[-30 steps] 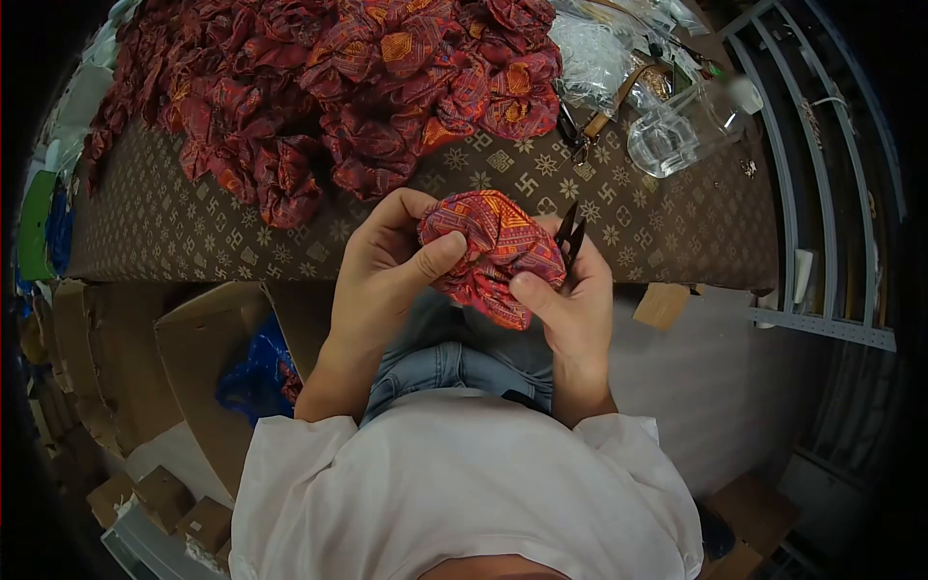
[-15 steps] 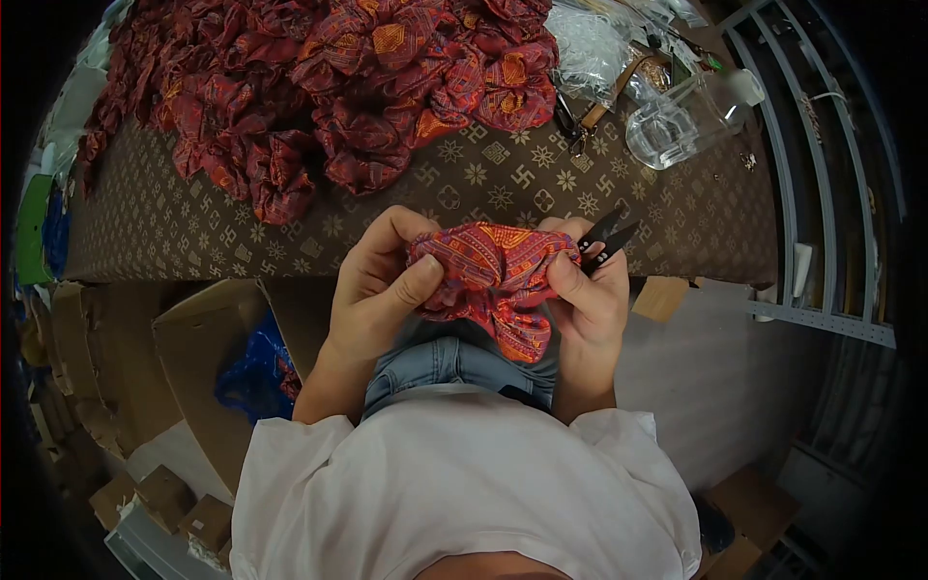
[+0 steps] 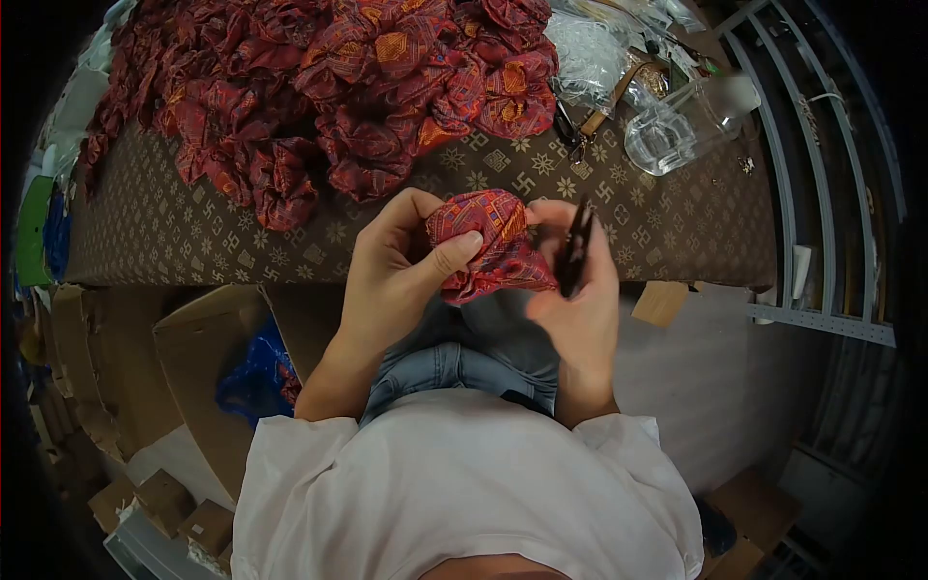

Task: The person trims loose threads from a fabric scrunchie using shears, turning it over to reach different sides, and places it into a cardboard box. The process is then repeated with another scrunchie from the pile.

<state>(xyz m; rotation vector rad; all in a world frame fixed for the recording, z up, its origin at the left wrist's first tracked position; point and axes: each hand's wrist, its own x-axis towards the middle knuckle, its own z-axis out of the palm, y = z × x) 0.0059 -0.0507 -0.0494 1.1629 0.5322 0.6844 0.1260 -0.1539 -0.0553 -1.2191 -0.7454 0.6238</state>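
Red-patterned scrunchie [image 3: 488, 242] pinched in left hand [image 3: 396, 266], black snips [image 3: 577, 253] clasped in right hand [image 3: 580, 300] (blades against fabric): trimming, seemingly; needing a steady, shallow cut next.

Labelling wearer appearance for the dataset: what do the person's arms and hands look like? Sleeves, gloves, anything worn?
The left hand and right hand are bare: no gloves, and no ring, watch or bracelet that shows. Forearms are uncovered. Short white sleeves of a plain white T-shirt end about the elbows. No markings or logos visible.
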